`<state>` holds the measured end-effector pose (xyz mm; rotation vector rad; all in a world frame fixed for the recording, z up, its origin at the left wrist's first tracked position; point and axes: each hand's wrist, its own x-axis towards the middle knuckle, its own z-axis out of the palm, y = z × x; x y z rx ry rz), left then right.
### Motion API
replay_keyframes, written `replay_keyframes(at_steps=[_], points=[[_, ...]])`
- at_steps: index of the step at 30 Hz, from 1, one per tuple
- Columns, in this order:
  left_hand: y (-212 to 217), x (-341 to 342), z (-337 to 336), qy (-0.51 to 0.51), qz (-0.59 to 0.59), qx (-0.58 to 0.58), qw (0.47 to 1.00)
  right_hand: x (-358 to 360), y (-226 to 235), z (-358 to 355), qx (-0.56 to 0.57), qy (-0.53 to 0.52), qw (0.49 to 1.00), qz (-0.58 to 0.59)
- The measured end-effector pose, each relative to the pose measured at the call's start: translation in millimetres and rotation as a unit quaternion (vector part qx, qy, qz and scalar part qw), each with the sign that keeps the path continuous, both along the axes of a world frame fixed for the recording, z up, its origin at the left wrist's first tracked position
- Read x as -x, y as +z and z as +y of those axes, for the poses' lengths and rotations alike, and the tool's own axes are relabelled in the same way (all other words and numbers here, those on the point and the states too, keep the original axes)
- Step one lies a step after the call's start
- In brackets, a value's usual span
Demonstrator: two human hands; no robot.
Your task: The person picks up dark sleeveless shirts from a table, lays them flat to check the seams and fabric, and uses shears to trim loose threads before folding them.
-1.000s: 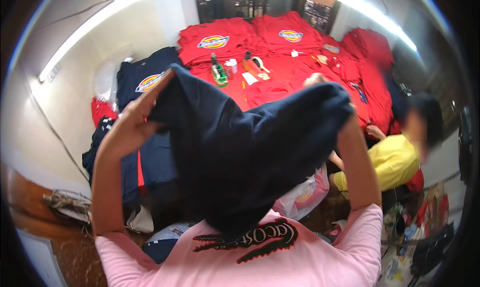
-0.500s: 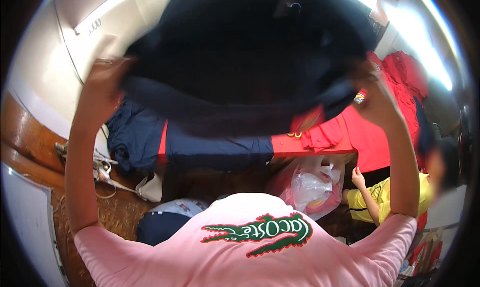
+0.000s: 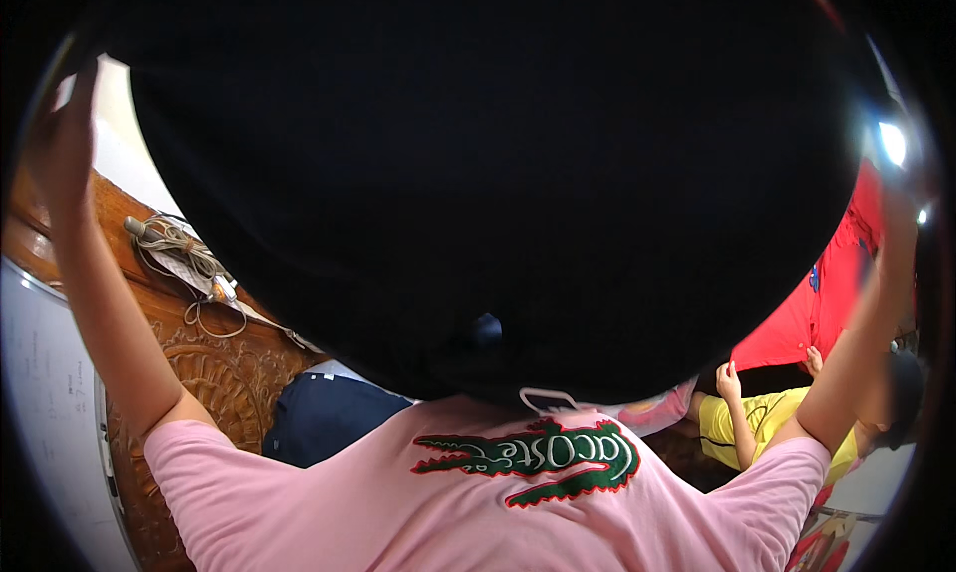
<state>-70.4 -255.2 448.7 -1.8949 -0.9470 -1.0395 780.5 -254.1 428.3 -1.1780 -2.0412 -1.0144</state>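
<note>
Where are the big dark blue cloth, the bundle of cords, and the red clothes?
Big dark navy fabric garment point(image 3: 478, 164), head view, the middle of the cloth.
Tangled pale cord bundle point(image 3: 184, 248), head view, the coiled part on the carved wooden furniture.
Red fabric clothes point(image 3: 827, 293), head view, the hanging edge at right.

Coiled cord point(image 3: 184, 258), red cloth point(image 3: 832, 293), carved wood point(image 3: 214, 373)

Dark garment point(image 3: 478, 174) held overhead, both hands raised.
</note>
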Motion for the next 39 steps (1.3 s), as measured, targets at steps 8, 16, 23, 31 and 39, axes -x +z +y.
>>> replay_keyframes(at_steps=[8, 16, 23, 31, 39], points=[[-51, -51, 138, 0.203, 0.177, 0.139, 0.953, 159, -52, 100, 0.089, -0.151, 0.984, -0.019], [-143, -2, 116, 0.188, 0.033, 0.054, 0.98, 174, -109, 77, -0.087, -0.111, 0.989, -0.039], [-384, -33, 62, 0.111, -0.008, 0.443, 0.89, 257, -332, 53, 0.216, 0.004, 0.975, 0.05], [-507, -22, 52, -0.001, -0.067, 0.661, 0.748, 291, -497, -19, 0.48, -0.028, 0.859, 0.177], [-511, -32, 90, -0.041, -0.184, 0.614, 0.767, 309, -505, 34, 0.4, -0.129, 0.825, 0.377]])
